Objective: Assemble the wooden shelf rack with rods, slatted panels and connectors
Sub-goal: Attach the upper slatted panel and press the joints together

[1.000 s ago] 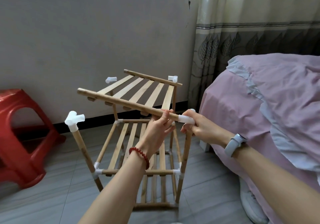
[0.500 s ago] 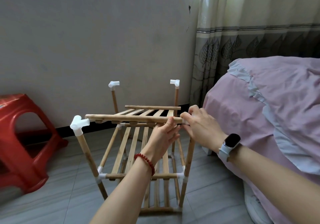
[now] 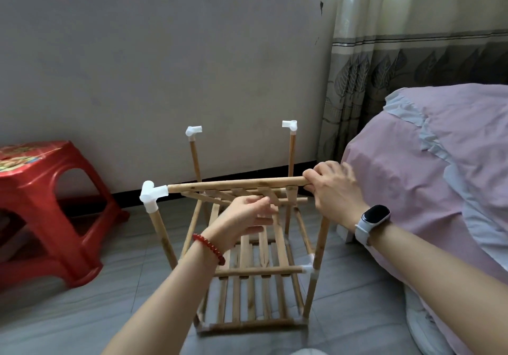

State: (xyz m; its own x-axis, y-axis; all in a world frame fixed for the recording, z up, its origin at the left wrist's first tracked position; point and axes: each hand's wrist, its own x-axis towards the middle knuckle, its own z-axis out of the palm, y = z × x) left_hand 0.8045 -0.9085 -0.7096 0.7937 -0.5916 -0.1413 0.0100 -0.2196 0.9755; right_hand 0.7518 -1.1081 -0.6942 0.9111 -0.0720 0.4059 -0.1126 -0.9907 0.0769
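Right hand of mine grips the right end of the top panel's near rod, whose left end meets the near-left white connector on the rack; left hand hovers released underneath, fingers relaxed.

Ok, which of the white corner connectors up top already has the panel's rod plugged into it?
The front-left connector: the rod gripped by the right hand meets it. The two back connectors stand empty.
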